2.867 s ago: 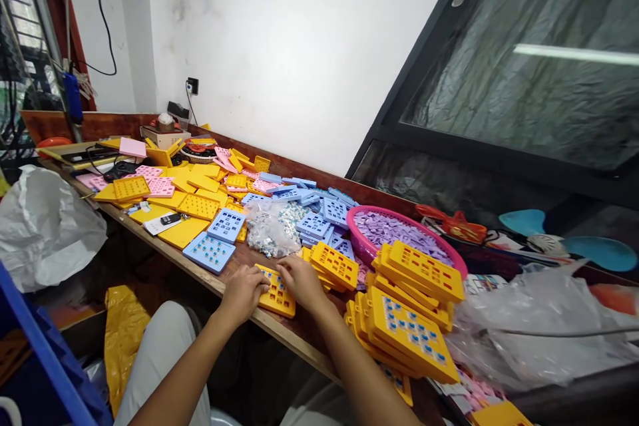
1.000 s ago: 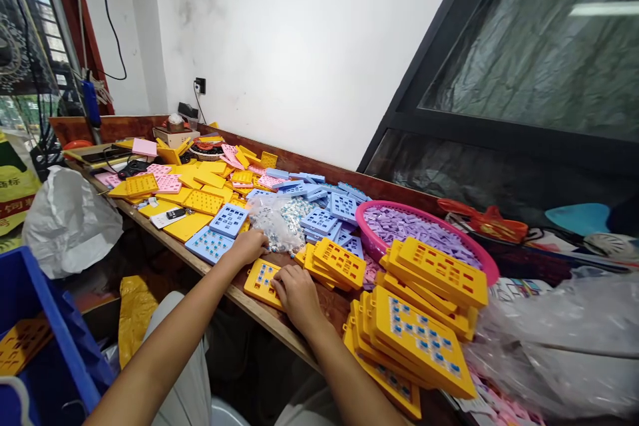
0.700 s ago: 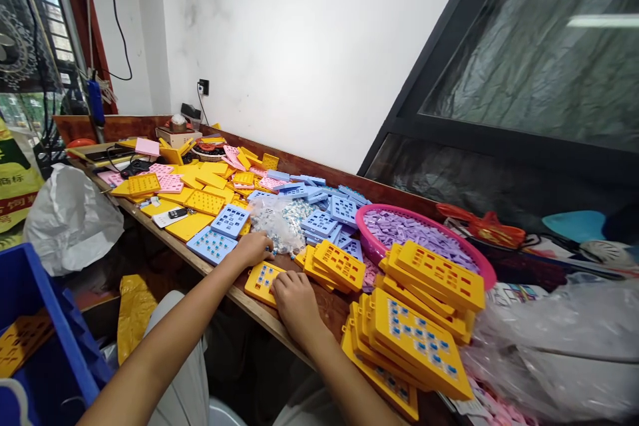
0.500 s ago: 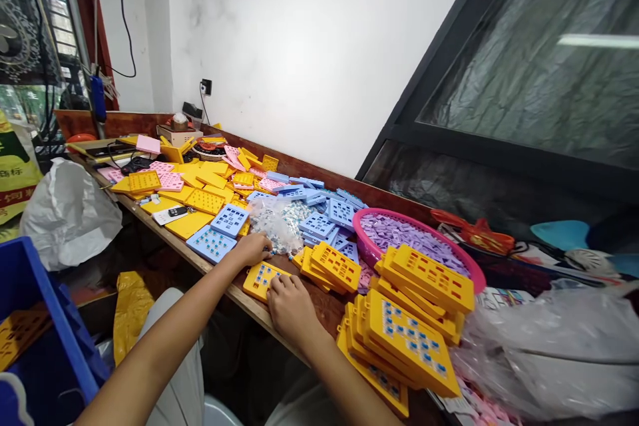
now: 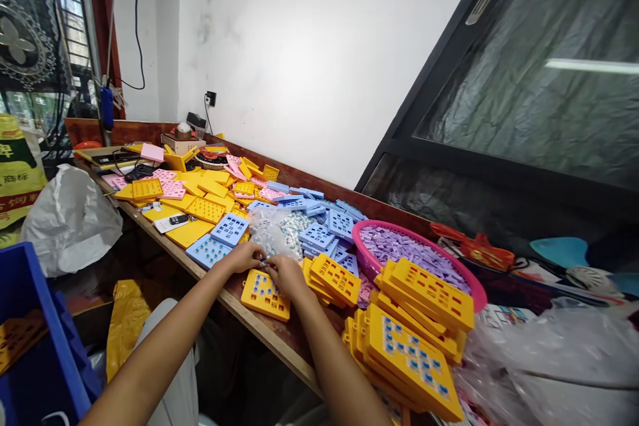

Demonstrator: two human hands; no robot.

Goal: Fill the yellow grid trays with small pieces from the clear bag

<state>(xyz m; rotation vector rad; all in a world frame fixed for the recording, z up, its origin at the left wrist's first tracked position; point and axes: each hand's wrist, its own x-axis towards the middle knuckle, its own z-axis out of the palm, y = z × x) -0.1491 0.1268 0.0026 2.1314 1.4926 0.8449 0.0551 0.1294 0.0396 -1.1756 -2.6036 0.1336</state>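
Observation:
Just beyond the near edge of a yellow panel with square holes, my two hands meet at the fingertips. My left hand is closed in a pinch, and my right hand curls in from the other side, its fingers pinched too. What sits between the fingertips is too small to make out. Some of the panel's holes hold small blue-and-white pieces; others show dark orange. Right behind the hands, a clear plastic bag spills a heap of small blue-and-white pieces.
Stacked yellow panels stand at the right, with a smaller pile nearer the hands. A pink basin holds purple pieces. Blue panels and loose yellow panels cover the table leftward. A blue crate stands lower left.
My left hand has come back slightly from the bag's edge. My right hand has moved off the yellow panel, up to my left fingertips, uncovering more of the panel. The view has shifted slightly.

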